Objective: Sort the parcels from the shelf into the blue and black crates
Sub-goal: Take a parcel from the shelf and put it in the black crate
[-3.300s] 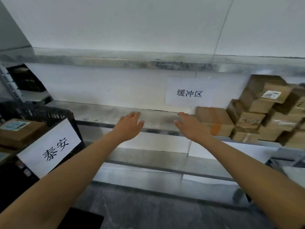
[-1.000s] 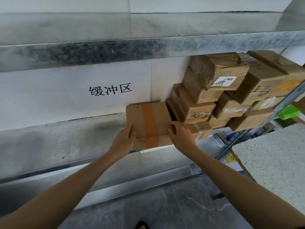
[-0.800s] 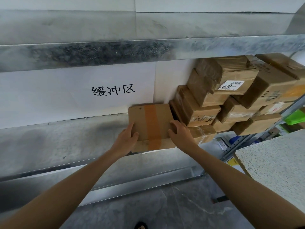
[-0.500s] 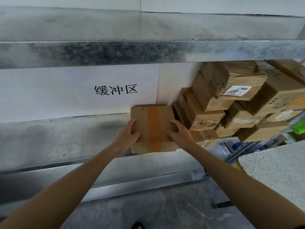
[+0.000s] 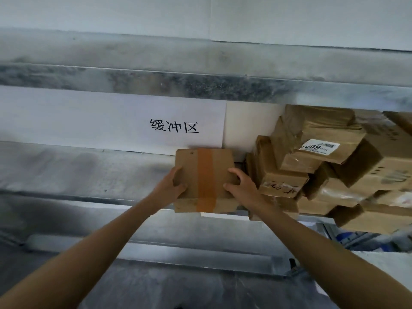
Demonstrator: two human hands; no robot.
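Now both hands have closed on a flat brown cardboard parcel with an orange tape stripe [image 5: 206, 175], just below the white paper sign with black Chinese characters [image 5: 174, 128]. A second ago they only rested at its near corners. The left hand [image 5: 172, 186] now grips the parcel's left edge, thumb on top. The right hand [image 5: 242, 187] curls its fingers over the right edge. Three seconds ago both hands were empty and spread over bare shelf.

The parcel sits on the grey metal shelf [image 5: 78, 170] under the sign, its near edge at the front lip. A leaning stack of brown cardboard parcels [image 5: 323, 170] stands below and right of the sign, beside the right hand.

The grasp looks secure, so lifting out seems next. Neither crate is in view.
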